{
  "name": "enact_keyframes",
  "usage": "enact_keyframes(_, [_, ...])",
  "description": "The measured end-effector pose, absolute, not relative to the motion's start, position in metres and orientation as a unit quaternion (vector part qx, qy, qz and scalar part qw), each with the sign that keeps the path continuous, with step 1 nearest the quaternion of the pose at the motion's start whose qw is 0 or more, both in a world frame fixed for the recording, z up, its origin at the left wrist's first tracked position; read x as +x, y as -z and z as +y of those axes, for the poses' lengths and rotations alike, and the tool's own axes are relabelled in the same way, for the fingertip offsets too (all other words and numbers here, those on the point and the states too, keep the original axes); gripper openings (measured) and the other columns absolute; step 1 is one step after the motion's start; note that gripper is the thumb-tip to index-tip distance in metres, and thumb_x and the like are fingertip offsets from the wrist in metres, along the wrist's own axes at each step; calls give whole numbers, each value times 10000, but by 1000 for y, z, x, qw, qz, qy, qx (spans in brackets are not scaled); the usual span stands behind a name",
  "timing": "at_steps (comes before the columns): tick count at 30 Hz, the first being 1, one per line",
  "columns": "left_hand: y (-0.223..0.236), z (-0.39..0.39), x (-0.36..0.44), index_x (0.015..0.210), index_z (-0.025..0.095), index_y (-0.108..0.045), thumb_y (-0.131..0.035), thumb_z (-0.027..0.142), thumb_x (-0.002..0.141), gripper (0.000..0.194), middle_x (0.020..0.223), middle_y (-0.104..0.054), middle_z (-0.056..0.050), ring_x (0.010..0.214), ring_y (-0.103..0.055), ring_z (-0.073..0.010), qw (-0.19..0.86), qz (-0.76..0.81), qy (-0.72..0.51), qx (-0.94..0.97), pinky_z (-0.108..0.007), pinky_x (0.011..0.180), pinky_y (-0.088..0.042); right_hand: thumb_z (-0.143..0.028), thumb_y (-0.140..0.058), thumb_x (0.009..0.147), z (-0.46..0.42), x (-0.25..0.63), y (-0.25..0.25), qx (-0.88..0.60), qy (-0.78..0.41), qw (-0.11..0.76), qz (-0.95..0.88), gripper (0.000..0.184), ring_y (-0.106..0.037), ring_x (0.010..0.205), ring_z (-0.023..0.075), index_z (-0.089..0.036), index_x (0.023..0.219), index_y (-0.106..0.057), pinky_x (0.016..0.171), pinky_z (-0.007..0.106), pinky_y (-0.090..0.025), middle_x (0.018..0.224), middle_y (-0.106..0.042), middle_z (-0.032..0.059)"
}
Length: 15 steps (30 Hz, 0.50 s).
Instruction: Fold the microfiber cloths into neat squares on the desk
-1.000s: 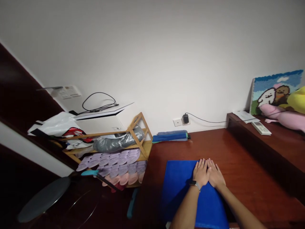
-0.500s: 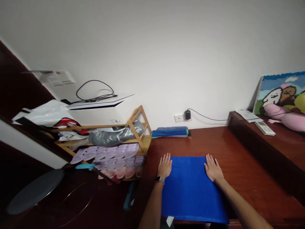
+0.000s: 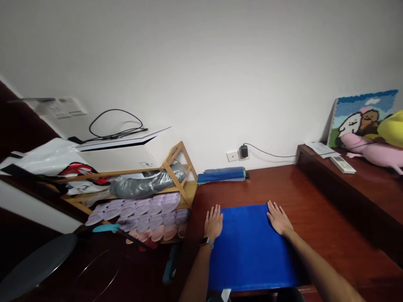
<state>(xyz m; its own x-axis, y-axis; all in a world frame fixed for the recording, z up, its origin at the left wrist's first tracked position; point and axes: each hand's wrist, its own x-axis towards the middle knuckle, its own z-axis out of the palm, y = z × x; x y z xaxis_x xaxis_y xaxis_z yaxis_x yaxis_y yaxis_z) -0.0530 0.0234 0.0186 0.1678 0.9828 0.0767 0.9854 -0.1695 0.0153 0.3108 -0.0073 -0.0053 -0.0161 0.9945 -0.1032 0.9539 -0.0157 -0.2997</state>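
A blue cloth (image 3: 247,247) lies spread flat on the reddish-brown wooden desk (image 3: 327,226), its near edge at the desk's front edge. A small white tag (image 3: 226,293) sticks out at its near left corner. My left hand (image 3: 213,223), with a watch on its wrist, rests flat at the cloth's far left corner, fingers stretched forward. At the far right corner lies my right hand (image 3: 279,219), palm down, fingers slightly spread. Neither hand grips anything.
Folded blue cloths (image 3: 223,175) lie against the wall. Left stands a wooden rack (image 3: 181,165) with purple and pink slippers (image 3: 157,216) and a white box (image 3: 119,157). On the right ledge are a remote (image 3: 343,165), a pink plush toy (image 3: 374,152) and a picture (image 3: 349,117). A charger (image 3: 244,151) sits in the wall socket.
The view has shifted slightly, so most things appear a little further left. Both hands stay flat at the cloth's far corners, and the cloth looks much the same.
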Motion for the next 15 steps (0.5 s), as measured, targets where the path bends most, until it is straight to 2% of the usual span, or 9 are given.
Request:
enact_keyframes(4, [-30, 20, -35, 1659, 186, -304, -243, 324, 1083, 596, 1683, -380, -97, 1573, -321, -268, 50, -633, 47, -771, -497, 1298, -270, -442, -129, 1056, -8, 307, 0, -702, -138, 77, -694, 702, -96, 1627, 197, -121, 1678, -179, 1325, 419, -79, 1756, -159, 37])
enact_keyframes(7, [-35, 12, 21, 1650, 159, -319, -216, 341, 1094, 594, 1686, -378, -101, 1583, -298, -253, 56, -568, 92, -816, -483, 1310, -251, -438, -124, 1054, -9, 306, -2, -701, -142, 82, -694, 707, -104, 1627, 207, -107, 1675, -186, 1324, 423, -80, 1751, -177, 48])
enact_keyframes(12, [-20, 0, 143, 1649, 145, -311, -188, 491, 1102, 659, 1699, -354, -100, 1592, -275, -224, -41, -468, 124, -874, -452, 1312, -255, -391, -170, 1043, -8, 308, 4, -692, -129, 93, -704, 689, -124, 1625, 223, -109, 1668, -231, 1319, 435, -104, 1742, -212, 75])
enact_keyframes(15, [-7, 1, 166, 1649, 161, -315, -179, 514, 1097, 669, 1696, -358, -99, 1591, -279, -231, -76, -474, 114, -870, -472, 1310, -261, -388, -176, 1040, -7, 309, 12, -687, -115, 95, -711, 682, -132, 1624, 232, -127, 1665, -262, 1317, 444, -112, 1742, -213, 69])
